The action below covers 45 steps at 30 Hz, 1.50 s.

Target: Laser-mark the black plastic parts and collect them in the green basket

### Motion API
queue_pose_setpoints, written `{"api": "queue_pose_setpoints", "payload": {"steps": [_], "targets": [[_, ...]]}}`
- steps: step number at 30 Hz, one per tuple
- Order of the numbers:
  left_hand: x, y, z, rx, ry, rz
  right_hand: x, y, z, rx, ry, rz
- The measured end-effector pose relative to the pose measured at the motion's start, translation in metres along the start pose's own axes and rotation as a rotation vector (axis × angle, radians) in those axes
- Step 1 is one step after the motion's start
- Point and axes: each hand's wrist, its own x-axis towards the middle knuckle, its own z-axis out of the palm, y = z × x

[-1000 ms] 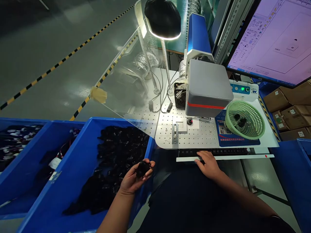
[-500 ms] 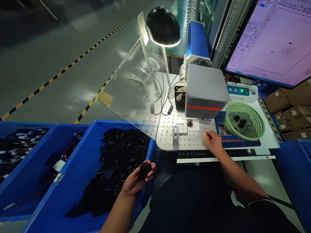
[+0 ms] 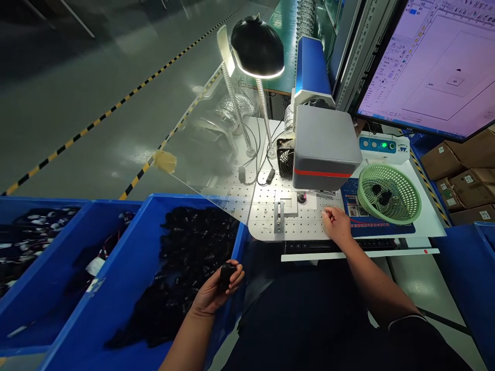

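Over the blue bin's inner edge, my left hand (image 3: 216,289) has its fingers wrapped round a small black plastic part (image 3: 226,274). My right hand (image 3: 336,224) rests at the front of the perforated metal plate (image 3: 305,229), fingers loosely curled in, with nothing visible in them. Beyond it, under the grey machine head (image 3: 325,149), a small round black part (image 3: 301,198) sits beside a square metal fixture (image 3: 286,203). A slotted metal bracket (image 3: 279,217) lies just in front of that fixture.
Many black parts (image 3: 193,247) fill the blue bin (image 3: 96,309) at left. A green basket (image 3: 410,198) with a few black pieces stands at right, below the monitor (image 3: 429,72). A lit lamp (image 3: 258,49) and a clear sheet (image 3: 201,154) are at the plate's left.
My left hand has turned the black part slightly and shifted a little left. My right hand stays on the plate, its fingers a little more curled. The view has tilted slightly.
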Motion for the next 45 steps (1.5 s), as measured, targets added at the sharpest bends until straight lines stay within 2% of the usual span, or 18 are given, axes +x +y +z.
{"api": "queue_pose_setpoints", "payload": {"steps": [6, 13, 19, 23, 25, 27, 29, 32, 34, 36, 38, 42, 45], "targets": [[-0.003, -0.010, 0.015, 0.072, 0.119, 0.078, 0.003, -0.001, -0.002, -0.007, -0.018, 0.008], [-0.009, -0.024, 0.039, 0.278, 0.255, 0.001, 0.028, -0.022, 0.009, 0.040, -0.123, 0.068], [-0.004, -0.036, 0.067, 0.314, 0.200, -0.042, 0.057, -0.055, 0.032, 0.064, -0.131, 0.032], [0.001, -0.041, 0.083, 0.302, 0.136, -0.071, 0.061, -0.057, 0.032, 0.079, -0.129, -0.009], [0.000, -0.042, 0.090, 0.286, 0.112, -0.078, 0.055, -0.050, 0.019, 0.105, -0.088, -0.019], [-0.002, -0.040, 0.097, 0.269, 0.094, -0.081, 0.047, -0.036, -0.005, 0.131, 0.012, -0.023], [-0.002, -0.038, 0.102, 0.248, 0.080, -0.083, 0.043, -0.015, -0.034, 0.158, 0.158, -0.012], [0.000, -0.034, 0.106, 0.214, 0.061, -0.090, 0.047, 0.014, -0.077, 0.133, 0.430, 0.124], [0.003, -0.032, 0.110, 0.200, 0.043, -0.096, 0.047, 0.020, -0.096, 0.128, 0.563, 0.166], [0.007, -0.032, 0.114, 0.189, 0.016, -0.100, 0.039, 0.010, -0.104, 0.138, 0.596, 0.154], [0.010, -0.033, 0.118, 0.175, -0.019, -0.116, 0.022, -0.014, -0.099, 0.164, 0.472, 0.076], [0.016, -0.035, 0.124, 0.150, -0.048, -0.192, -0.023, -0.079, -0.070, 0.331, -0.066, -0.280], [0.018, -0.037, 0.128, 0.166, -0.037, -0.245, -0.048, -0.114, -0.051, 0.417, -0.360, -0.472]]}}
